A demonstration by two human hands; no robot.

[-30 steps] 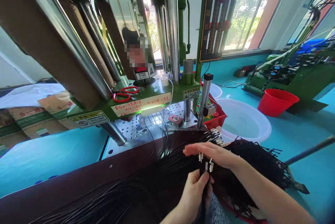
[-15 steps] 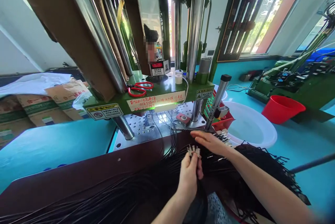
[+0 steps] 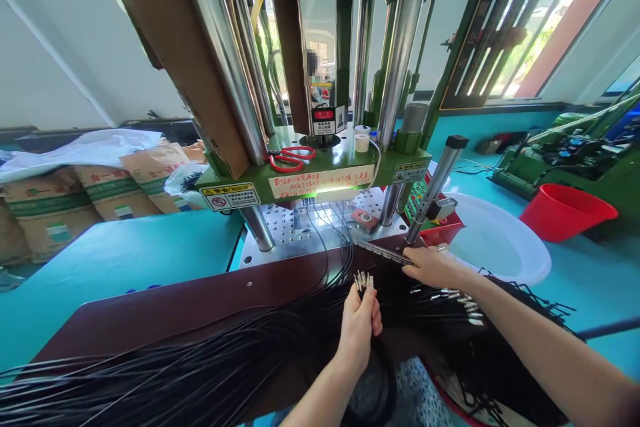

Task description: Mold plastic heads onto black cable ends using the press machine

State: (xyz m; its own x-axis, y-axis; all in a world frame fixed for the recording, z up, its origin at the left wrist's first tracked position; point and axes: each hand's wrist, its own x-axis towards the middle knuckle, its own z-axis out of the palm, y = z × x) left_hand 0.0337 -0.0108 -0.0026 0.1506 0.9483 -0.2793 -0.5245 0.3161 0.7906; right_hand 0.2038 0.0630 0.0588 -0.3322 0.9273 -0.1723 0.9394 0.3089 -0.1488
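My left hand (image 3: 361, 317) is closed around several black cables, their silvery metal connector ends (image 3: 364, 280) standing up above the thumb. Off to the right, my right hand (image 3: 434, 267) has its fingers closed on the near end of a slim, notched metal bar (image 3: 383, 252). The bar's far end lies at the front edge of the perforated press plate (image 3: 260, 240). A thick bundle of black cables (image 3: 215, 354) runs across the brown table below, and more connector ends (image 3: 467, 304) lie under my right forearm.
A green press (image 3: 310, 170) with steel columns stands ahead, red-handled scissors (image 3: 295, 157) on its ledge. Several thin cables run beneath it. At the right are an upright post (image 3: 435, 190), a large white tub (image 3: 505, 240) and a red bucket (image 3: 565, 214). Sacks (image 3: 95, 194) are stacked left.
My right hand has lowered and closed on the bar's end, and the bar now slants down to the right. My left hand still holds the cables. The view has shifted left.
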